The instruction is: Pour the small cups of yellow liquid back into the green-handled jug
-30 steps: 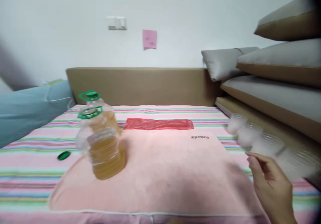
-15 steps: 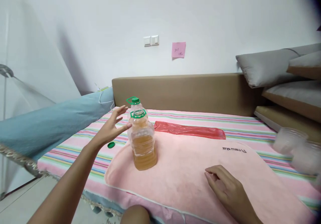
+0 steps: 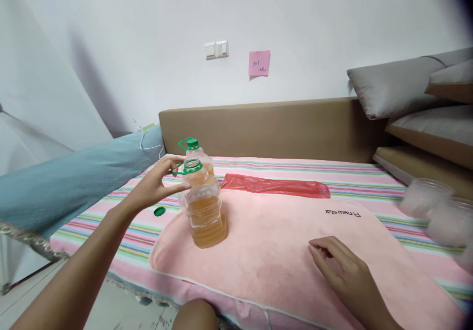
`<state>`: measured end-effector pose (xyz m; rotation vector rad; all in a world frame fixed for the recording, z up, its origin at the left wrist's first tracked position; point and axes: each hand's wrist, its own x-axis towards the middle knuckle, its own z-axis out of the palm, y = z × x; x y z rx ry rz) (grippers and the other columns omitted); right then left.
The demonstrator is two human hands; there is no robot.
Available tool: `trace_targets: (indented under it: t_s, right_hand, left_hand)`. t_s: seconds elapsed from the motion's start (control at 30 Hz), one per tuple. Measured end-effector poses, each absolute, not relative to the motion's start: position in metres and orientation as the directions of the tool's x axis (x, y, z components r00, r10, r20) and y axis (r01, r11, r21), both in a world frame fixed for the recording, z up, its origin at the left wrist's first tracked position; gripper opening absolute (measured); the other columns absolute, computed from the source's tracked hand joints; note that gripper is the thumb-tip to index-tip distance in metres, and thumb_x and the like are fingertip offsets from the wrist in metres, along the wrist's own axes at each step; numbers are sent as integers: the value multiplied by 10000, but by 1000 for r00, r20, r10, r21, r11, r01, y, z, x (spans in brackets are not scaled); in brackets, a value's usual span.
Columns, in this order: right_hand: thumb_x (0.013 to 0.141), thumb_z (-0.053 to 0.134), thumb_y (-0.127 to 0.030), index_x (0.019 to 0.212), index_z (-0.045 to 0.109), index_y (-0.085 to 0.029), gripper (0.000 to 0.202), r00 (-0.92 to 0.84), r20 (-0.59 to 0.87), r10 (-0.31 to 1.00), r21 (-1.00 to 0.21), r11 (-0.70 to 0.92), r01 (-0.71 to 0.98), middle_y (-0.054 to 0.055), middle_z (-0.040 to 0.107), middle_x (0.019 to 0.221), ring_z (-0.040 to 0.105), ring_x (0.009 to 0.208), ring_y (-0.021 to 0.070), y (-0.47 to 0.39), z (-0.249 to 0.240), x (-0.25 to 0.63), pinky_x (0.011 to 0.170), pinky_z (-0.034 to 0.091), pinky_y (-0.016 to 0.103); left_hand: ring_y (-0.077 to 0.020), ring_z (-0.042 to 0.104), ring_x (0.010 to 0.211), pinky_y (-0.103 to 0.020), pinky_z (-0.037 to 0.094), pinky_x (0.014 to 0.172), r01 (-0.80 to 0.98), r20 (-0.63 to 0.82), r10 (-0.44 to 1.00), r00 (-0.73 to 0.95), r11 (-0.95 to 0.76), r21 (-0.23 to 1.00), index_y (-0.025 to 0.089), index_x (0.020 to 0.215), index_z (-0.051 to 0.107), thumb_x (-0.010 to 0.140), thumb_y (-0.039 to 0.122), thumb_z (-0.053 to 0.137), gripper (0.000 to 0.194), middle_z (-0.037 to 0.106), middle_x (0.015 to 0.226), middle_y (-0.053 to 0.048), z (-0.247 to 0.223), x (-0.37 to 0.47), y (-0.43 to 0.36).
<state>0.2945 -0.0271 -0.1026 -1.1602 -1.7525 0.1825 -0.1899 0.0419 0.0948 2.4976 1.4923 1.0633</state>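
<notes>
Two clear plastic bottles with amber liquid stand one behind the other at the left of the pink mat. The front bottle has an uncapped neck, and its green ring handle is swung out to the left. My left hand has its fingers closed on that handle, the thumb against the bottle's shoulder. The rear bottle wears a green cap and is partly hidden. A loose green cap lies on the striped sheet below my left wrist. Over the mat, my right hand is loosely curled, thumb apart from fingers, holding nothing.
Behind the mat lies a red plastic bag. Clear plastic tubs stand at the right edge, below stacked cushions. A brown backrest runs along the wall. A white cable trails at the back left.
My left hand has gone from open beside the front bottle to gripping its green handle, which has swung left. The right hand stays over the mat. The view has shifted slightly.
</notes>
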Motion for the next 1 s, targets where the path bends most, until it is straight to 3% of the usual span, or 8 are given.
trace_targets:
  t_s: [0.17, 0.3, 0.37, 0.43, 0.57, 0.73, 0.87, 1.0]
  right_hand:
    - [1006, 660, -533, 1027, 767, -262, 292, -9, 460, 888, -797, 418, 437, 70, 794, 971, 781, 878, 250, -29, -102, 264, 806, 651, 375]
    - [893, 770, -557, 1274, 685, -243, 501, -178, 250, 952, -937, 284, 203, 137, 780, 1248, 765, 1163, 331, -23, -101, 195, 1041, 622, 520]
    - [768, 878, -542, 1511, 522, -248, 875, -201, 218, 955, -961, 245, 124, 181, 650, 1520, 638, 1411, 387, -16, -103, 148, 1204, 506, 599]
    - [705, 921, -539, 1658, 302, -251, 1172, -174, 213, 961, -968, 231, 93, 211, 435, 1719, 422, 1601, 425, -8, -104, 99, 1300, 367, 644]
    - [657, 980, -478, 1710, -133, -245, 1550, -5, 249, 968, -957, 247, 152, 265, 298, 1763, 315, 1632, 486, 4, -98, 12, 1284, 326, 711]
    - [726, 959, -463, 1681, -258, -167, 1575, 171, 241, 955, -919, 168, 356, 340, 255, 1740, 300, 1596, 554, 8, -91, -37, 1253, 278, 763]
    - [829, 834, -507, 1705, -189, -116, 1402, 222, 280, 934, -891, 167, 422, 360, 339, 1686, 375, 1539, 577, 11, -93, -41, 1215, 308, 774]
    - [802, 836, -571, 1715, -81, -80, 1385, 250, 333, 909, -887, 212, 410, 356, 460, 1606, 510, 1441, 555, 15, -91, -33, 1192, 387, 707]
  left_hand:
    - [-392, 579, 1413, -514, 581, 1043, 718, 524, 827, 206, -491, 493, 231, 905, 625, 832, 645, 875, 489, 575, 1600, -152, 93, -178, 41]
    - [-395, 572, 1403, -498, 606, 962, 702, 598, 782, 175, -525, 481, 221, 804, 570, 836, 628, 874, 509, 612, 1527, -166, 92, -163, 34]
    - [-371, 575, 1370, -483, 615, 948, 678, 632, 761, 148, -543, 495, 222, 773, 540, 834, 597, 880, 511, 619, 1438, -154, 89, -156, 31]
    - [-342, 573, 1329, -459, 622, 946, 644, 648, 756, 94, -542, 539, 225, 759, 512, 806, 573, 902, 525, 597, 1337, -128, 84, -150, 29]
    - [-295, 560, 1283, -416, 622, 953, 615, 656, 755, 4, -519, 594, 243, 850, 507, 842, 580, 872, 497, 534, 1223, -96, 74, -140, 27]
    - [-312, 469, 1429, -411, 561, 1015, 570, 617, 787, -4, -505, 648, 247, 915, 524, 1013, 686, 641, 465, 542, 1315, -129, 74, -142, 26]
    - [-257, 642, 1016, -361, 531, 835, 499, 515, 855, 60, -473, 726, 239, 902, 521, 1028, 716, 598, 499, 639, 975, -57, 79, -153, 28]
    - [-199, 586, 808, -321, 471, 747, 445, 505, 861, 67, -479, 757, 232, 852, 514, 990, 719, 662, 527, 598, 825, -2, 82, -159, 33]
